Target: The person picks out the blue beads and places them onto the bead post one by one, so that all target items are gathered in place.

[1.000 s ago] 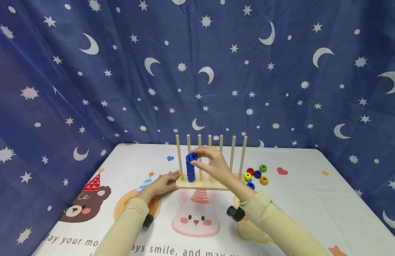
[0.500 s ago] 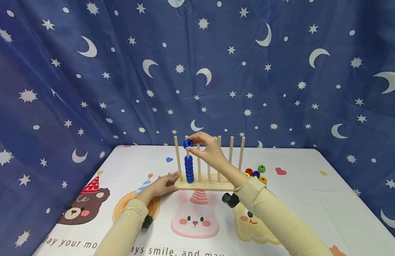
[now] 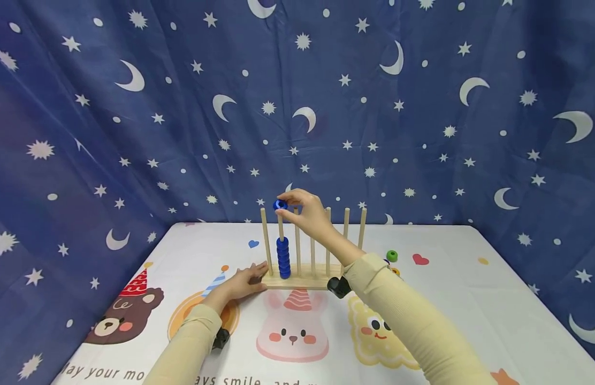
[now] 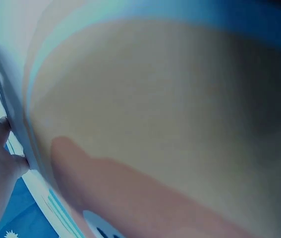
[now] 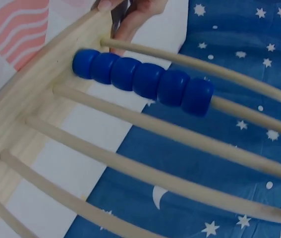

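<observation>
In the head view a wooden peg rack [image 3: 304, 271] stands on the table, with a column of several blue beads [image 3: 283, 258] threaded on its second peg from the left. My right hand [image 3: 309, 215] pinches a single blue bead [image 3: 280, 205] between thumb and fingers, right at that peg's top end. Whether the peg passes through this bead cannot be told. At the rack's left end, my left hand [image 3: 242, 282] holds the base between thumb and fingers. The right wrist view shows the bead column [image 5: 142, 79] close up; the held bead is outside it.
Bare pegs [image 3: 362, 230] rise along the rest of the rack. Behind the right forearm lie loose beads, among them a green bead [image 3: 391, 256] and a partly hidden orange one. A starry blue curtain [image 3: 206, 117] hangs behind the table.
My right hand has risen with the blue bead from beside the column's top to the peg's tip, shifting slightly left. My left hand stays on the rack's end.
</observation>
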`<state>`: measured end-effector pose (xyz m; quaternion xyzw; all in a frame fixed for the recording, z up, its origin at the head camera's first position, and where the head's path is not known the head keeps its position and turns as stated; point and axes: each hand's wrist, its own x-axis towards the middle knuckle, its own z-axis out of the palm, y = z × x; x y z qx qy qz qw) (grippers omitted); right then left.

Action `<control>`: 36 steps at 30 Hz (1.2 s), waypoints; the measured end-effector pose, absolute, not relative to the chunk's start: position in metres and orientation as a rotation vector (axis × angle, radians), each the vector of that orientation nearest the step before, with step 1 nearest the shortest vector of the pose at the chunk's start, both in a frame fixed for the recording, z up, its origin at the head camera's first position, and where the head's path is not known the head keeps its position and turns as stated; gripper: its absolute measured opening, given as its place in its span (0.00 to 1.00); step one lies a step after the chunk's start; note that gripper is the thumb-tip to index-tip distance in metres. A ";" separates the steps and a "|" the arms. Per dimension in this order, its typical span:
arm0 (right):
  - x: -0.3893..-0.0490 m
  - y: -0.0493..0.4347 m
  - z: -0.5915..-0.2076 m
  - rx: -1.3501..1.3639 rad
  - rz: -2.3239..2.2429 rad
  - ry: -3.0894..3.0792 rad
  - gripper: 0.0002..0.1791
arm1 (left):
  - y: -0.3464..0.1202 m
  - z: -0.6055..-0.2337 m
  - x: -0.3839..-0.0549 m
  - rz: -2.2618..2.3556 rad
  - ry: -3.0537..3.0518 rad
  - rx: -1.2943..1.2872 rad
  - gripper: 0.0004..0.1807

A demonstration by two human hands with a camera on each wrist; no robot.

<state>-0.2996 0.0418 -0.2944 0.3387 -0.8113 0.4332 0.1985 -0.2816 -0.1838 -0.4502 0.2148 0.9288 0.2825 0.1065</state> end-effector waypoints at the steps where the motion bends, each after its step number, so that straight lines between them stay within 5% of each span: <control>1: -0.302 0.042 -0.294 0.944 1.202 -2.284 0.15 | -0.184 -0.451 -0.282 0.833 2.738 0.638 0.31; 36: -0.313 0.041 -0.289 0.925 0.874 -2.604 0.21 | -0.184 -0.454 -0.285 0.873 2.723 0.675 0.31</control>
